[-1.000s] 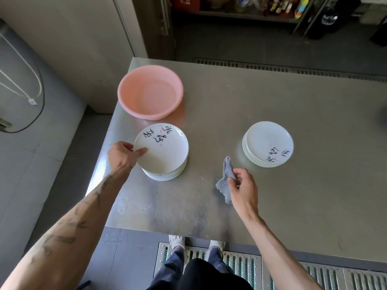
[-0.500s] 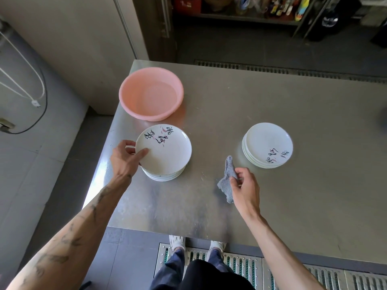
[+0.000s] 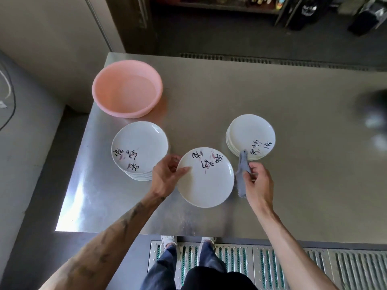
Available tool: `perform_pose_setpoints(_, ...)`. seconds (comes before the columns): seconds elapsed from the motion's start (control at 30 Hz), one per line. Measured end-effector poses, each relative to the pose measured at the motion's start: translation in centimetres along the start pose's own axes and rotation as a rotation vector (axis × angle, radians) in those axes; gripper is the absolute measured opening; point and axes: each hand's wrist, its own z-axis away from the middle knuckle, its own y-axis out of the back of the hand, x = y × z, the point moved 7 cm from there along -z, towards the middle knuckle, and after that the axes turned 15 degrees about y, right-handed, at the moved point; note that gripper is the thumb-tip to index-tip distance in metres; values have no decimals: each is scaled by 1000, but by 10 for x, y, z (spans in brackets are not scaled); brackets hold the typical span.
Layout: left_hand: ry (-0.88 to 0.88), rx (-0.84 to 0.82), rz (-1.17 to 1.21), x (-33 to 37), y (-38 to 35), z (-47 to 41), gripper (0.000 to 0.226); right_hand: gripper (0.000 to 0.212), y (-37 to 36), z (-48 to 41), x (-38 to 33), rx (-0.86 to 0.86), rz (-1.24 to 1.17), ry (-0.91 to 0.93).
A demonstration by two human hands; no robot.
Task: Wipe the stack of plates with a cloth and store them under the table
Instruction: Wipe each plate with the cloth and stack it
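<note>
My left hand (image 3: pixel 166 176) grips the left rim of a single white plate (image 3: pixel 206 181) with black and pink brush marks, held above the steel table (image 3: pixel 303 185) between two stacks. The left stack of plates (image 3: pixel 139 149) stands by the table's left side. The right stack of plates (image 3: pixel 251 136) stands further right. My right hand (image 3: pixel 258 185) pinches a grey cloth (image 3: pixel 241 170) just right of the held plate; the cloth's top tip overlaps the right stack's near edge.
A pink plastic basin (image 3: pixel 126 88) sits at the table's far left corner, just behind the left stack. A dark blurred object (image 3: pixel 374 118) is at the right edge. A floor grate (image 3: pixel 272 262) lies by my feet.
My left hand has lifted the top plate off the left stack and carried it right, toward the middle. My right hand with the cloth has risen slightly beside it.
</note>
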Motion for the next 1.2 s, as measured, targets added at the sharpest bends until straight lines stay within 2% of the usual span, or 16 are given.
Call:
perform_pose_setpoints(0.17, 71, -41, -51, -34, -33, -7, 30, 25, 6, 6, 23, 5, 49, -33)
perform_pose_setpoints(0.33, 120, -40, -102, -56, -51, -20, 30, 16, -38, 19, 27, -140, 35, 1)
perform_pose_setpoints(0.47, 53, -103, -198, -63, -61, -25, 36, 18, -73, 24, 27, -255, 91, 22)
perform_pose_setpoints(0.53, -34, -146, -384, -65, -65, -23, 55, 20, -88, 25, 27, -315, 124, 28)
perform_pose_setpoints(0.63, -215, -126, -714, -71, -64, -21, 101, 21, -106, 22, 26, -381, 218, 89)
perform_pose_setpoints(0.73, -361, -81, -865, -70, -61, -16, 118, 30, -125, 28, 21, -473, 287, 166)
perform_pose_setpoints(0.8, -441, -59, -919, -73, -58, -13, 120, 33, -139, 34, 16, -560, 305, 265)
perform_pose_setpoints(0.9, -482, -73, -957, -80, -55, -11, 122, 32, -141, 17, 13, -542, 393, 372)
perform_pose_setpoints(1.0, -474, -62, -1021, -82, -52, -12, 118, 32, -134, 6, 19, -497, 488, 347)
perform_pose_setpoints(1.1, -457, -38, -1067, -82, -54, -11, 117, 36, -117, 31, 25, -422, 582, 302)
perform_pose_setpoints(1.2, -445, -43, -1085, -83, -56, -10, 120, 41, -113, 42, 26, -466, 636, 356)
